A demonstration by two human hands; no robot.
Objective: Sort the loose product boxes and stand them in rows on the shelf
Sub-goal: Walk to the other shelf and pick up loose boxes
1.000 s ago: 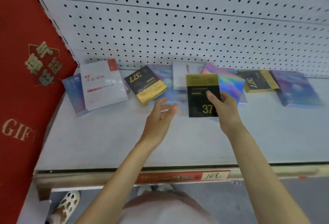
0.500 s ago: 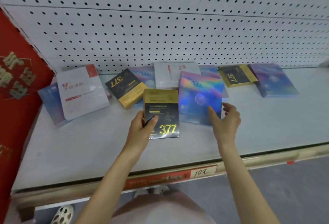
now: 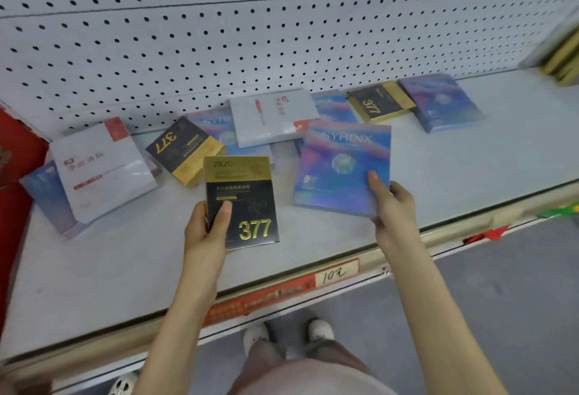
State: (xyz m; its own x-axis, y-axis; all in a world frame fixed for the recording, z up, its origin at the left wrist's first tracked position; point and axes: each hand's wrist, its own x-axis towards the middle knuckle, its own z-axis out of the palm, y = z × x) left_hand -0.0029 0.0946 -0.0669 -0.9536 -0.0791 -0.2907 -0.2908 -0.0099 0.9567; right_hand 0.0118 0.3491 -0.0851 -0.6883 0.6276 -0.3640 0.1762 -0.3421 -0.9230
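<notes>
Head view, left hand [image 3: 205, 231] gripping black box [image 3: 242, 203], right hand [image 3: 393, 209] pinching holographic box [image 3: 341, 162]

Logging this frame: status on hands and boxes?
Left hand grips black-gold 377 box. Right hand pinches holographic SYHINX box. Other boxes lie loose behind, on shelf.

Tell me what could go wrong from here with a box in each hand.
1. The right hand grips the SYHINX box by one corner only; the glossy box might slip or twist.
2. The left hand holds the 377 box, so no hand is free to clear space.
3. The middle white box lies across other boxes at the back; rows stood there may topple.
</notes>
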